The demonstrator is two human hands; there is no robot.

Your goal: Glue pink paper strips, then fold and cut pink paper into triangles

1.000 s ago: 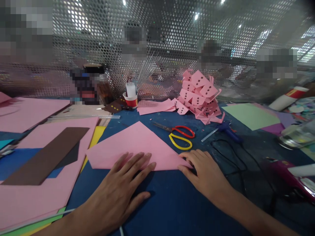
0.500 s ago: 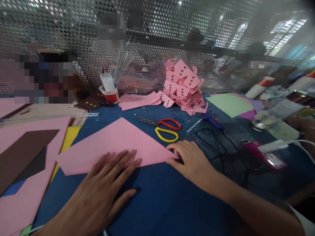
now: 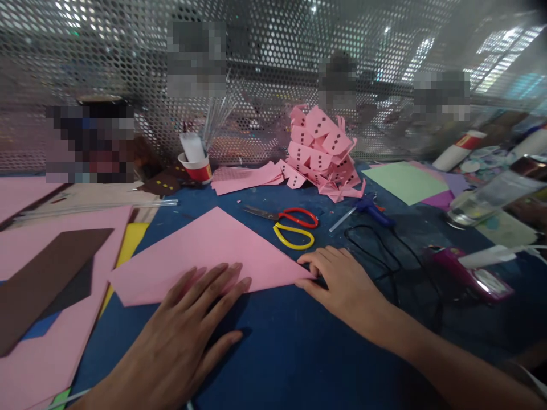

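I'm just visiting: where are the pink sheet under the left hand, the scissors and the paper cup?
Pink sheet point(image 3: 211, 242), head view: on the middle of its upper face.
Scissors point(image 3: 274, 216), head view: where blades meet handles.
Paper cup point(image 3: 200, 172), head view: on its red band.

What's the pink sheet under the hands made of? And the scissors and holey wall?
Pink sheet: probably matte paper or thin card; it has straight edges and no shine. Scissors: grey blades, likely metal, from their dull look; red and yellow handles, smooth and bright like plastic, though coated metal is possible. Holey wall: probably dull metal, grey with rows of holes.
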